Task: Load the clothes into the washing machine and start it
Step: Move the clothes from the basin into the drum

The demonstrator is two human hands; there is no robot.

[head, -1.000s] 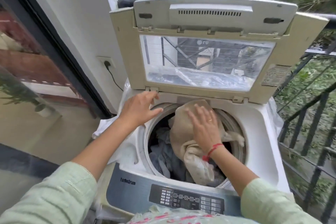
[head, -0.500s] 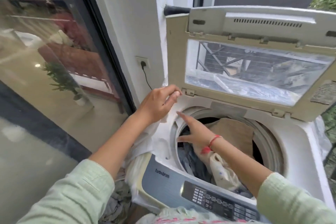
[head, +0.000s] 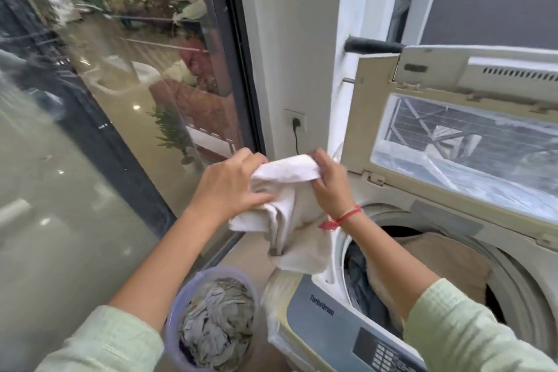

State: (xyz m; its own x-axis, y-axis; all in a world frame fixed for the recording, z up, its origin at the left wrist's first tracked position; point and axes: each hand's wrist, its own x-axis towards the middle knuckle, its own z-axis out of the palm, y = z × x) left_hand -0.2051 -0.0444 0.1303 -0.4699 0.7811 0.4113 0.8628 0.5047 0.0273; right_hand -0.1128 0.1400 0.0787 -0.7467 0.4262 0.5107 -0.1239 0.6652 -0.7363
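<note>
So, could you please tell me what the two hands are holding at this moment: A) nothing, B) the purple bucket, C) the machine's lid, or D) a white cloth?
D: the left hand and right hand both grip the white cloth, which hangs between them.

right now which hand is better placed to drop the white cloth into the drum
Right. The right hand grips the cloth nearest the drum, forearm across its opening; the left hand holds it farther away.
</note>
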